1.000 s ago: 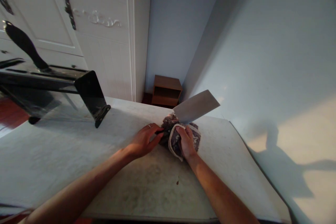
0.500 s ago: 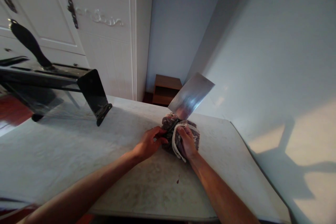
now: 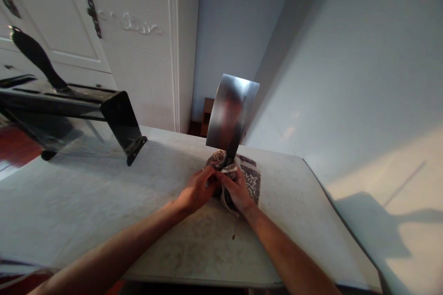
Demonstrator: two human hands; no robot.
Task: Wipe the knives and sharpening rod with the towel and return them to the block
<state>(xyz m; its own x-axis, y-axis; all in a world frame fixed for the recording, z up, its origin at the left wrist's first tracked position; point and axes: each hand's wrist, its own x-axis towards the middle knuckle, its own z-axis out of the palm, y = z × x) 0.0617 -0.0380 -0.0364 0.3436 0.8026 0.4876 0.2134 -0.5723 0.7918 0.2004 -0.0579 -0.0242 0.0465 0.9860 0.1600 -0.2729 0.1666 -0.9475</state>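
A broad metal blade point(image 3: 232, 113) of a cleaver stands up above the table, its lower end going into a patterned brown-and-white cloth point(image 3: 252, 183). Closed on the cloth's left part is my left hand point(image 3: 198, 190), fingertips pinching near the blade's base. My right hand point(image 3: 238, 192) grips the cloth from the right, its fingers close to those of the left. A pale strap hangs below between the hands. The cleaver's handle is mostly hidden by cloth and fingers.
At the left of the pale table point(image 3: 155, 239) stands a black knife rack point(image 3: 121, 122) with a black-handled knife point(image 3: 39, 57) in it. A white cabinet point(image 3: 138, 64) lies behind, a small brown shelf point(image 3: 206, 117) beyond the far edge, and a wall at the right.
The blade has swung left and more upright, now facing me. My right hand has moved left to meet my left hand, and more of the cloth's right part shows.
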